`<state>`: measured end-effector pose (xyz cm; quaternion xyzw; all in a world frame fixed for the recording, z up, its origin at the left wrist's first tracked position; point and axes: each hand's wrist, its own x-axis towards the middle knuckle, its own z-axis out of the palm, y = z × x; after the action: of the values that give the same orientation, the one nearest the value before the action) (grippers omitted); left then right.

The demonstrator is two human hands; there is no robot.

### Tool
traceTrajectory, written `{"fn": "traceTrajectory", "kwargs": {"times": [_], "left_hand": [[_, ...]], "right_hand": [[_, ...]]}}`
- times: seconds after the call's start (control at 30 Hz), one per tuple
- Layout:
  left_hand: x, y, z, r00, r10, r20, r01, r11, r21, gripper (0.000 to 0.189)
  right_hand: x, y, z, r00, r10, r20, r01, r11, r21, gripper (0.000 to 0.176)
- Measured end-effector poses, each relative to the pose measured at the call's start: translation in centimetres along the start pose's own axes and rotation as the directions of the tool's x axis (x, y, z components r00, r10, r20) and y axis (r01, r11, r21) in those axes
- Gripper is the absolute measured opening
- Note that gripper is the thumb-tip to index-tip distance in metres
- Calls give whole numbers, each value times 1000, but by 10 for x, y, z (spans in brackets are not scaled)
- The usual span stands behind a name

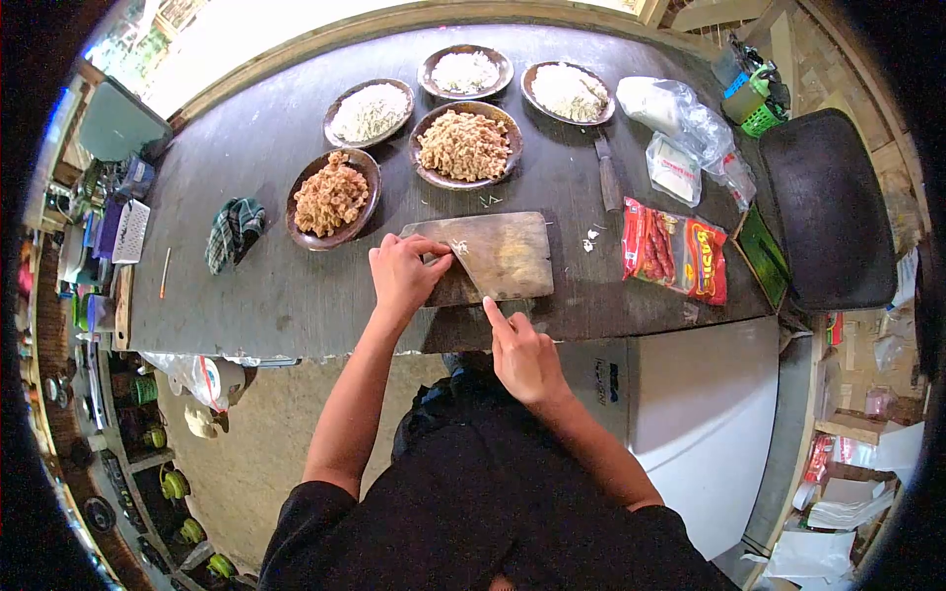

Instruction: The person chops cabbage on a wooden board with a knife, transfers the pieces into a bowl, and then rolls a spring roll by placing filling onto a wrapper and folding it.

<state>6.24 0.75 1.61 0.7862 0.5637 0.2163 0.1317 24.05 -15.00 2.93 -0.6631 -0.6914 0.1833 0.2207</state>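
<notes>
A worn wooden cutting board (517, 261) lies near the table's front edge. My right hand (528, 357) grips a knife (475, 273), index finger stretched along it, its thin blade angled up and left over the board. My left hand (406, 271) rests on the board's left part, fingers curled and pinched beside the blade; what they hold is too small to make out. Small pale slivers (459, 246) lie at the fingertips. Behind the board stand a plate of light brown crumbly food (463, 146) and a plate of darker reddish-brown food (331, 200).
Three plates of white shredded food (371, 113) (465, 73) (569, 93) stand farther back. Rightward lie a second blade with a handle (609, 177), a red sausage packet (674, 253) and clear plastic bags (690, 123). A checked cloth (235, 232) lies left. A black chair (828, 207) stands right.
</notes>
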Motion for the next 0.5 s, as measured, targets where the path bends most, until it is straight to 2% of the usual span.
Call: {"fn": "traceTrajectory", "kwargs": {"times": [0.07, 0.13, 0.27, 0.5], "left_hand": [[-1, -1, 0, 1000, 13, -12, -13, 1000, -1, 15], [-3, 2, -2, 999, -45, 24, 45, 999, 1, 15], [-3, -1, 0, 997, -71, 21, 71, 997, -6, 15], [0, -5, 5, 1000, -20, 4, 20, 1000, -10, 16]], "right_hand": [[-2, 1, -2, 1000, -5, -8, 5, 1000, 5, 51], [-7, 2, -6, 1000, 2, -12, -2, 1000, 13, 52], [-12, 5, -9, 999, -33, -27, 35, 996, 82, 53], [-4, 0, -3, 1000, -23, 3, 23, 998, 52, 54]]}}
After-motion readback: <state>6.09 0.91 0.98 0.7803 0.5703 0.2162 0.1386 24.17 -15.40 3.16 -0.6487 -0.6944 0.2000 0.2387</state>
